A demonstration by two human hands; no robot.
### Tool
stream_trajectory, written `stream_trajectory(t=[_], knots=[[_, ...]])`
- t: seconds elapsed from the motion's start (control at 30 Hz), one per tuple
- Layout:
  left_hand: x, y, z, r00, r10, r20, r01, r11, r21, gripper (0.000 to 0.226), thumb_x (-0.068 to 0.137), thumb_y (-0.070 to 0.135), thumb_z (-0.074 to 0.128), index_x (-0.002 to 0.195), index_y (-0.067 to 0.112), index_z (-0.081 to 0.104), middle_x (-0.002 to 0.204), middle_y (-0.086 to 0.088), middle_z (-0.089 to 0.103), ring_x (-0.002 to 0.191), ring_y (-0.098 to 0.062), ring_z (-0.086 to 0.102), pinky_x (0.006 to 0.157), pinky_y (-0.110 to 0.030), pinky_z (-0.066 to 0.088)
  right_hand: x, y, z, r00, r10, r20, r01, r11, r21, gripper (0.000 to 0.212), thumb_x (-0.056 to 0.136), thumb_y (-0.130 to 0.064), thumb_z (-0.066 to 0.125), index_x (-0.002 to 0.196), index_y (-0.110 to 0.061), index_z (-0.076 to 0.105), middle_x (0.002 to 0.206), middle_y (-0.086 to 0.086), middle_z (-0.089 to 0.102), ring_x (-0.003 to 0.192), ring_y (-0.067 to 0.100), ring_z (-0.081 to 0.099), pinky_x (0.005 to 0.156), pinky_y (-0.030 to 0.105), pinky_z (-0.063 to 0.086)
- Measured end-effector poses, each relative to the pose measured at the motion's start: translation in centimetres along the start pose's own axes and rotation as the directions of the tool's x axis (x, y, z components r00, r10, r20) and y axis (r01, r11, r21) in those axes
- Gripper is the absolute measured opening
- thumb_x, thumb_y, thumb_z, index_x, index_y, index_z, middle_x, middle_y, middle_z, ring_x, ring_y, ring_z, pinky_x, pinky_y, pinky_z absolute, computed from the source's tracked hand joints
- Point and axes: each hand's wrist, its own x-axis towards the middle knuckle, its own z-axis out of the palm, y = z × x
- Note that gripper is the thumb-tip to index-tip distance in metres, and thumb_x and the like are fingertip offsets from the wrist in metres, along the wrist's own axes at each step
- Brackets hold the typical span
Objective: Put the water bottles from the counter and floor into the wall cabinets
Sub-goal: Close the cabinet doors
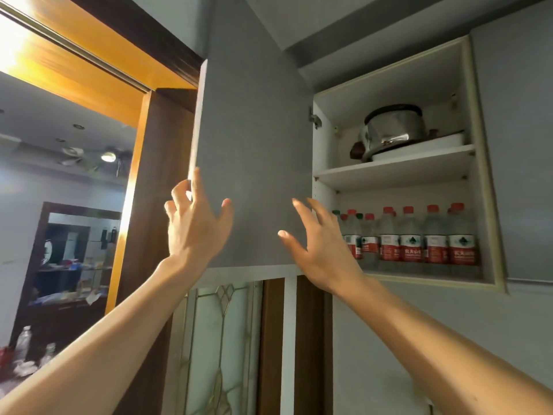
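Matte grey cabinet door [254,163], left hand [194,223] gripping edge

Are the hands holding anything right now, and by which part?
The left hand grips the open cabinet door by its free edge, low down. The right hand holds nothing, fingers spread by the door's face.
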Motion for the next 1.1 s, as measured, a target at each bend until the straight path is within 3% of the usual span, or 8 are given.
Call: stream_trajectory(t=[0.13, 0.27, 0.33, 0.43, 0.6, 0.73, 1.0, 1.1], knots=[[-1.2, 1.9, -0.7, 0.958, 0.262, -0.117, -0.287, 0.879, -0.382, 0.061, 0.101, 0.039, 0.048, 0.157, 0.022, 0.031, 0.130, -0.001, 0.064, 0.104, -0.016, 0.065, 0.080, -0.032, 0.058, -0.4, -0.3, 0.0, 0.999, 0.024, 0.039, -0.031, 0.980, 0.196, 0.083, 0.087, -0.079, 0.045, 0.156, -0.049, 0.009, 0.165, -0.018, 0.014, 0.150, 0.011, 0.022, 0.114, 0.039, 0.029], [-1.3, 4.7, 1.1, 0.947, 0.191, 0.258, 0.097, 0.594, -0.799, 0.060, 0.099, 0.049, 0.037, 0.156, 0.030, 0.029, 0.116, -0.001, 0.074, 0.107, -0.016, 0.069, 0.081, -0.029, 0.061, -1.7, -0.7, -0.8, 1.000, 0.002, -0.017, 0.006, 0.915, 0.403, 0.090, 0.078, -0.083, 0.054, 0.152, -0.056, 0.011, 0.152, -0.030, 0.032, 0.123, -0.024, 0.036, 0.095, 0.009, 0.040], [-1.4, 5.6, 2.9, 0.931, 0.203, 0.303, 0.139, 0.571, -0.809, 0.052, 0.108, 0.044, 0.031, 0.157, 0.027, 0.026, 0.121, -0.006, 0.072, 0.113, -0.019, 0.067, 0.091, -0.037, 0.060, -2.4, 0.4, -1.9, 0.990, 0.012, -0.142, 0.035, 0.946, 0.321, 0.075, 0.091, -0.056, 0.064, 0.154, -0.039, 0.027, 0.142, -0.027, 0.048, 0.114, -0.024, 0.047, 0.085, 0.001, 0.044], [-2.4, 7.0, 6.4, 0.909, 0.205, 0.363, 0.179, 0.595, -0.784, 0.050, 0.109, 0.038, 0.026, 0.158, 0.026, 0.025, 0.137, -0.002, 0.062, 0.126, -0.019, 0.059, 0.107, -0.047, 0.050, -3.5, 2.6, -4.7, 0.967, 0.061, -0.249, -0.001, 0.972, 0.234, 0.043, 0.100, -0.026, 0.059, 0.141, -0.017, 0.049, 0.119, -0.003, 0.070, 0.088, 0.003, 0.069, 0.073, 0.019, 0.059], [-5.0, 10.8, 13.2, 0.818, 0.353, 0.454, 0.089, 0.701, -0.707, 0.068, 0.099, 0.068, 0.027, 0.159, 0.043, 0.010, 0.169, 0.013, 0.013, 0.155, -0.015, 0.014, 0.126, -0.051, 0.009, -5.4, 6.7, -9.0, 0.934, 0.211, -0.287, -0.176, 0.974, 0.145, 0.009, 0.102, -0.021, 0.053, 0.108, -0.021, 0.045, 0.079, -0.018, 0.048, 0.059, 0.001, 0.051, 0.057, 0.015, 0.045], [-6.9, 15.3, 18.9, 0.784, 0.398, 0.475, -0.009, 0.774, -0.633, 0.080, 0.089, 0.076, 0.037, 0.156, 0.050, 0.002, 0.169, 0.014, 0.002, 0.156, -0.024, 0.009, 0.121, -0.052, 0.017, -6.2, 10.8, -11.8, 0.905, 0.262, -0.335, -0.270, 0.963, 0.023, 0.040, 0.100, -0.024, 0.055, 0.085, -0.040, 0.022, 0.076, -0.019, 0.022, 0.067, 0.001, 0.027, 0.061, 0.015, 0.027], [-9.6, 21.1, 28.2, 0.790, 0.500, 0.354, -0.221, 0.771, -0.597, 0.081, 0.090, 0.072, 0.049, 0.149, 0.055, -0.004, 0.163, 0.022, -0.002, 0.153, -0.023, 0.001, 0.122, -0.050, 0.020, -7.4, 18.7, -16.1, 0.860, 0.345, -0.376, -0.449, 0.862, -0.236, 0.017, 0.095, -0.033, 0.065, 0.097, -0.022, 0.052, 0.079, -0.003, 0.049, 0.077, 0.024, 0.048, 0.058, 0.029, 0.036], [-10.3, 22.4, 30.4, 0.804, 0.488, 0.341, -0.242, 0.791, -0.562, 0.084, 0.092, 0.069, 0.049, 0.157, 0.046, 0.002, 0.165, 0.019, -0.005, 0.153, -0.022, -0.001, 0.123, -0.051, 0.019, -7.1, 21.4, -17.1, 0.884, 0.318, -0.342, -0.446, 0.791, -0.418, 0.043, 0.093, -0.041, 0.066, 0.117, -0.007, 0.056, 0.101, 0.009, 0.057, 0.103, 0.031, 0.049, 0.074, 0.042, 0.047]])
